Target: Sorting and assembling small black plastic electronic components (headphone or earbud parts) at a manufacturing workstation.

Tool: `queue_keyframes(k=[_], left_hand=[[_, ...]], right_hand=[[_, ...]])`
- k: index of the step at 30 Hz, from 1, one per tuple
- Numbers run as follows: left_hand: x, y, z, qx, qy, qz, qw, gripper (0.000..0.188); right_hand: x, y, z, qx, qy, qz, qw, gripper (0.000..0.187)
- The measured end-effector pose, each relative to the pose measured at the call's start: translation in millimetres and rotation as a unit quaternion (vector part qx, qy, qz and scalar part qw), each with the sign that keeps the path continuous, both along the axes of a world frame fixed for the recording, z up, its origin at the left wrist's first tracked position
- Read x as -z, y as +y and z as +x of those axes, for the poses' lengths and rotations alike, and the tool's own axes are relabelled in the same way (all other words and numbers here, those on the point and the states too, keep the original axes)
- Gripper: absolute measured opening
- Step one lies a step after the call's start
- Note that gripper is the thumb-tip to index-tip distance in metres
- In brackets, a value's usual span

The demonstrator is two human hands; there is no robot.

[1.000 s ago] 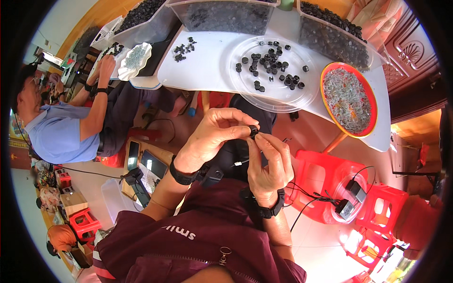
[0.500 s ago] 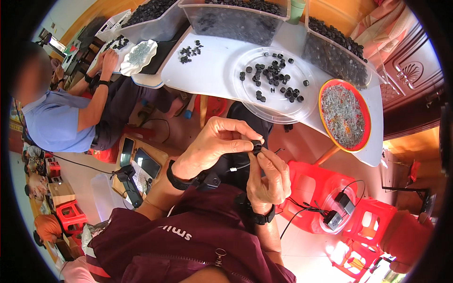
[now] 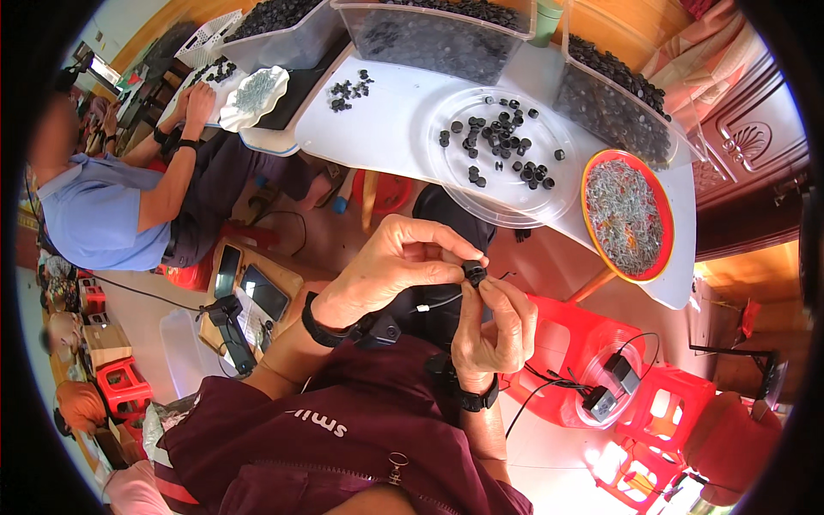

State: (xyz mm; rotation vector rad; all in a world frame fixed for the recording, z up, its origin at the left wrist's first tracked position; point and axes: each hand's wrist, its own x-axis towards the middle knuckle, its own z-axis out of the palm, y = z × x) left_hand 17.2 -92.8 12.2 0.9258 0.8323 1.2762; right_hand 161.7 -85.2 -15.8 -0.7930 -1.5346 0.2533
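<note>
Above my lap, the fingertips of my left hand point(image 3: 390, 262) pinch a small black round piece point(image 3: 474, 273), apparently plastic. Just below it my right hand point(image 3: 493, 330) is closed, thumb and fingertips together against the piece's lower edge. Anything thin between those right fingertips is hidden or too small to make out. More such black pieces point(image 3: 502, 137) lie scattered on a clear round tray point(image 3: 446, 190) at the table's near edge. To the right of the tray, a red-and-yellow basin point(image 3: 666, 232) holds a heap of thin, silvery, pin-like bits point(image 3: 622, 210).
Clear bins point(image 3: 429, 51) full of black pieces line the back of the white table point(image 3: 360, 137). Another person point(image 3: 107, 206) works at the left beside a white scalloped dish point(image 3: 276, 93). Red stools point(image 3: 558, 335) and adapters with cables point(image 3: 599, 401) are at my right.
Both hands stay together at the black piece, which has turned slightly in my fingers and moved a little lower. The whole view has shifted slightly.
</note>
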Motion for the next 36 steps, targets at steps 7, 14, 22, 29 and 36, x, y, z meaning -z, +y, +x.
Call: queue_keyframes(k=[7, 14, 22, 29, 36], left_hand=[[-2.3, -0.5, -0.3, -0.019, 0.009, -0.037, 0.999, 0.022], [-1.2, -0.9, -2.0, -0.017, -0.007, -0.035, 0.999, 0.022], [2.9, 0.1, -3.6, -0.023, -0.017, -0.013, 1.000, 0.018], [1.4, -0.6, -2.0, -0.026, -0.010, -0.016, 0.999, 0.017], [2.8, -0.1, -0.8, -0.016, -0.008, -0.038, 0.999, 0.016]], right_hand=[[1.1, -1.0, -1.2, -0.007, 0.005, -0.014, 1.000, 0.031], [2.6, -0.8, -1.1, -0.005, -0.011, -0.011, 1.000, 0.032], [1.1, -1.6, 0.1, -0.009, -0.033, -0.008, 0.999, 0.034], [0.3, -3.1, 0.1, -0.013, -0.038, 0.009, 0.999, 0.033], [4.1, -2.5, 1.1, 0.008, -0.044, 0.023, 0.999, 0.033]])
